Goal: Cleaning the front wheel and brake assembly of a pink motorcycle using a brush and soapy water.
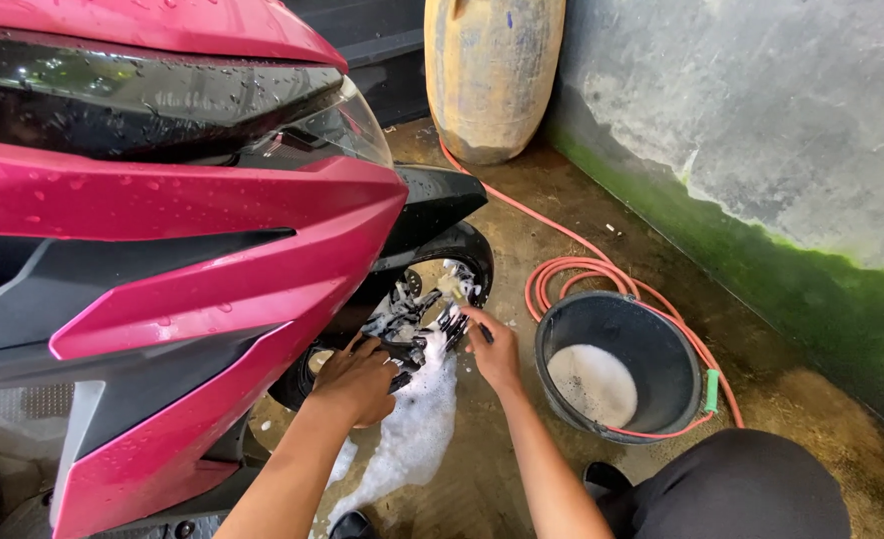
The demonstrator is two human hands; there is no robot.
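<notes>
Scrubbing step: both hands on the soapy front wheel [424, 317] of the pink scooter [162, 250]. Left hand [357, 377] pressed on the rim w/ grip clenched, right hand [494, 349] at the spokes, grip state can't tell. Next move prob needs more suds from the black bucket [661, 339] just beside.

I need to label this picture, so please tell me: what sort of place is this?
Probably an outdoor wash spot. A wet scooter stands on a wet concrete floor, with a bucket of soapy water, an orange hose, and foam by both hands.
</notes>
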